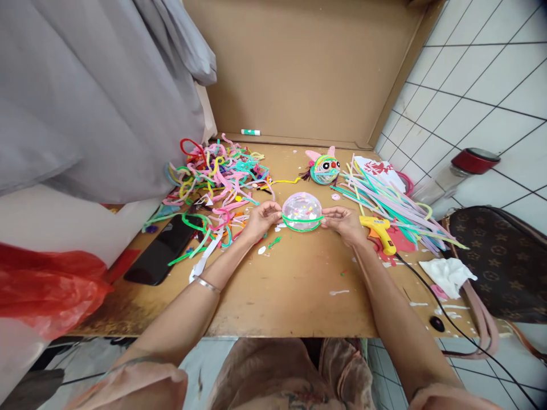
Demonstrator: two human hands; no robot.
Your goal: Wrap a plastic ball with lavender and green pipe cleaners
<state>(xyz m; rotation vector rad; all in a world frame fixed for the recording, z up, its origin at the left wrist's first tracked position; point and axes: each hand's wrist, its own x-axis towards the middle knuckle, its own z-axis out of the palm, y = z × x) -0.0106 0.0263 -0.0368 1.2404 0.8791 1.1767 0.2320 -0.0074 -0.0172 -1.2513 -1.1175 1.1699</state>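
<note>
I see a clear dome point(302, 209) speckled with coloured bits sitting on the wooden surface point(294, 290), and I place everything else from it. My left hand point(261, 219) touches its left side and my right hand point(344, 223) its right side, and each grip pinches the green pipe cleaner point(301, 227) that runs around the dome's lower edge, so both grips are closed on that wire and not on the dome itself. Just right of the dome, beyond my right hand, a yellow glue gun point(379, 232) lies on the surface with its black cord trailing toward the near right edge. Behind the dome stands a small yarn-wrapped ball point(324, 168) with eyes and pink ears. Left of the dome and farther back is a tangled heap of pipe cleaners point(217, 171), and right of it a bundle of straight ones point(387, 202). A black phone point(164, 250) lies well to the left of the dome.
</note>
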